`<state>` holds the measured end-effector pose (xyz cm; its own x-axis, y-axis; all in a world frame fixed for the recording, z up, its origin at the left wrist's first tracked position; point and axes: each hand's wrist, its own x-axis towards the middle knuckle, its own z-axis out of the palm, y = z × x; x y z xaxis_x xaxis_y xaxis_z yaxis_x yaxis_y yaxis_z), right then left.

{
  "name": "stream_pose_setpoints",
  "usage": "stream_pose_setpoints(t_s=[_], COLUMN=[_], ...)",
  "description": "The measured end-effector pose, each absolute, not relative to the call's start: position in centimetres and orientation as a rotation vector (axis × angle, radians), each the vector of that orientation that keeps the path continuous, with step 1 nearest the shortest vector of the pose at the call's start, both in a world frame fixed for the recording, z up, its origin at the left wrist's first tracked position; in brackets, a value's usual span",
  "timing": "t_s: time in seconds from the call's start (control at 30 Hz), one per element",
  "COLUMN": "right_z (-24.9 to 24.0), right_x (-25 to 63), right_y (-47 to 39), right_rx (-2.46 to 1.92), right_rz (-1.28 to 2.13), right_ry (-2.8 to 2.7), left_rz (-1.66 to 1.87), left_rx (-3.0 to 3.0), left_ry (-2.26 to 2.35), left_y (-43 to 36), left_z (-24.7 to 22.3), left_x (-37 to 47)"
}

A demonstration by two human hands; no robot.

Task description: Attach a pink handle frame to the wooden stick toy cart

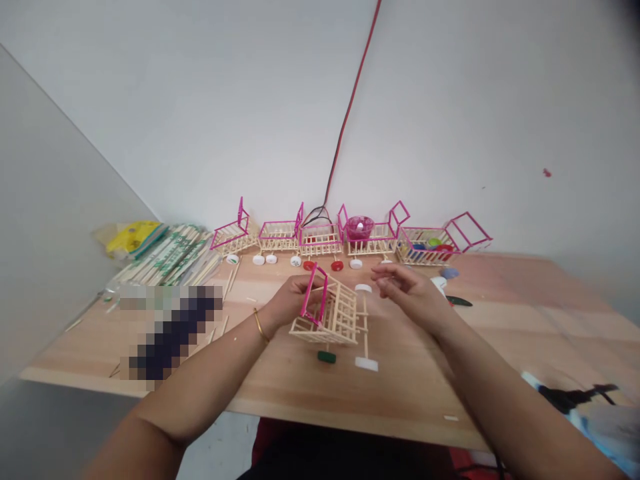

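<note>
My left hand [289,299] grips a small toy cart [340,313] made of thin wooden sticks, tilted above the table. Its magenta handle frame [323,300] points up beside my fingers, partly hiding them. Bottle-cap wheels sit on the cart's stick axles: a green cap [327,357] and a white cap [367,364] on the near side, another white cap [363,289] on the far side. My right hand [411,291] hovers just right of that far cap. Its fingers are loosely curled and apart, with nothing visible between them.
Several similar carts [320,240] line the wall, one holding a pink cup [360,230], another coloured caps [434,248]. Packs of sticks [165,257] and a yellow bag [131,237] lie at left. A blurred dark object [173,340] is nearby. A red-black cable [345,123] hangs behind.
</note>
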<state>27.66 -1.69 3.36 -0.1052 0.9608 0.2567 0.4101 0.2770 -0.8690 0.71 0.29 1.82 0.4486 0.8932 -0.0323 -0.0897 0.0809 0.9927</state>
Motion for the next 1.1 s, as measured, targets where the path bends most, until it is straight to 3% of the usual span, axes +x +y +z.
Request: stream_pose_setpoints(t_s=[0.3,0.7,1.1], right_z=[2.2,6.6,3.5], right_x=[26.9,32.0,36.3], right_y=[-2.6,-3.0,-3.9], right_rx=[-1.163,-1.631,-2.460], right_rz=[1.047,0.047,0.105], right_ry=[-1.787,-1.758,-1.884], left_rz=[0.841,0.808,0.902], left_rx=[1.255,0.970,0.899], left_ry=[0.810,0.822,0.727], left_y=[0.4,0.2,0.3], left_z=[1.0,1.9,1.7], left_x=[0.8,1.3,1.6])
